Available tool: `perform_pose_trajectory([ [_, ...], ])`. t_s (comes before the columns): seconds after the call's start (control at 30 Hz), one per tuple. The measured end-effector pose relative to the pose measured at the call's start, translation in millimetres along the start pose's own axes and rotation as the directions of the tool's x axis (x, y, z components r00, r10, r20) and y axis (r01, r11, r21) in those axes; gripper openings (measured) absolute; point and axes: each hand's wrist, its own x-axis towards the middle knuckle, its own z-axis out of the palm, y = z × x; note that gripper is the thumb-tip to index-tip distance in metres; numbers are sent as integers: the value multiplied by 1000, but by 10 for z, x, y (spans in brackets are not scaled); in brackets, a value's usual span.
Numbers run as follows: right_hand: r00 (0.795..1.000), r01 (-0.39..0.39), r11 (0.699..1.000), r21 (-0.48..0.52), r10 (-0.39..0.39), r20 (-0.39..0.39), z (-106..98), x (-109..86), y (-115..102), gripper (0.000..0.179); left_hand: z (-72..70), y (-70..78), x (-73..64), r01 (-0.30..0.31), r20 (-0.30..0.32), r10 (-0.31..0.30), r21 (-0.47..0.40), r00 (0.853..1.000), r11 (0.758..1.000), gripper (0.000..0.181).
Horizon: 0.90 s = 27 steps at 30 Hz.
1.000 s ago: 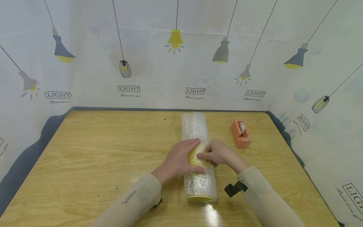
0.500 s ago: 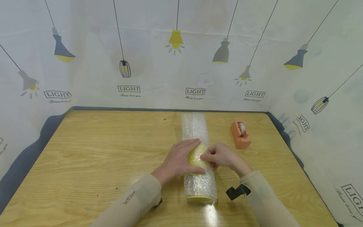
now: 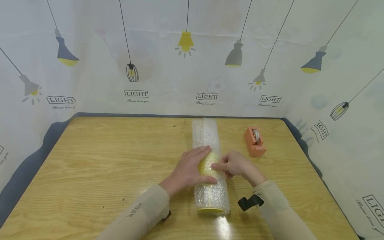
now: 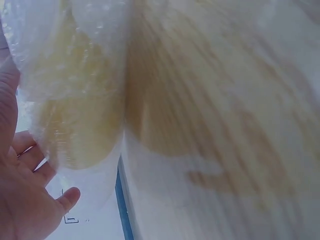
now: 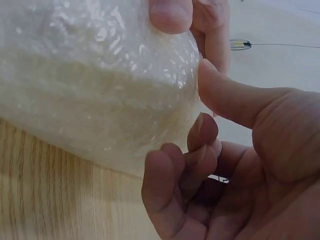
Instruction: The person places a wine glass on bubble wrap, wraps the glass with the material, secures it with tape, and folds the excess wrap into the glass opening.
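A long yellow cylinder wrapped in bubble wrap (image 3: 211,196) lies on the table, pointing away from me, with one yellow end showing near me. My left hand (image 3: 192,166) rests across it from the left, thumb and fingers spread and fairly straight, pressing it down. From the right, my right hand (image 3: 237,165) touches the wrap with the thumb tip, its other fingers curled in. In the right wrist view the right thumb (image 5: 227,92) and index fingertip meet the wrapped side, with the left thumb (image 5: 170,17) above them. Whether a tape piece lies there cannot be seen.
An orange tape dispenser (image 3: 254,142) with a clear roll stands to the right, beyond my right hand. The wooden table (image 3: 114,160) ends at a wall covering (image 3: 168,73) printed with lamps.
My right hand has shifted slightly right, its thumb sliding a little along the wrap. My left hand and the wrapped cylinder have stayed nearly still.
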Motion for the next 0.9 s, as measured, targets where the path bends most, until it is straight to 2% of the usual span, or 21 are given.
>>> perform_pose_trajectory([
  [0.13,1000,-9,999,-39,8,-7,-2,3,-32,43,-41,-13,-7,-1,9,1,-21,1000,1000,104],
  [0.2,1000,-13,999,-50,12,-8,0,6,-50,44,-70,-16,-7,12,3,-12,-60,1000,998,96],
  [0.3,1000,-23,999,-47,22,-9,8,9,-74,44,-112,-20,-11,58,-28,-62,-126,998,990,84],
  [0.4,999,-40,998,-47,40,-12,15,16,-89,44,-143,-26,-19,131,-62,-145,-186,987,974,83],
  [0.5,999,-53,997,-59,53,-9,24,21,-109,48,-169,-33,-35,222,-70,-244,-230,967,947,91],
  [0.67,998,-56,995,-87,56,-5,40,53,-119,54,-201,-48,-55,378,-4,-401,-327,916,866,106],
  [0.77,996,-87,995,-56,87,-17,53,65,-112,49,-207,-71,-45,440,38,-454,-335,890,833,109],
  [0.83,994,-109,994,-23,109,-24,62,71,-102,59,-214,-84,-33,471,64,-478,-330,876,818,110],
  [0.9,992,-125,992,6,125,-21,68,73,-90,77,-218,-97,-20,492,84,-494,-326,866,807,110],
])
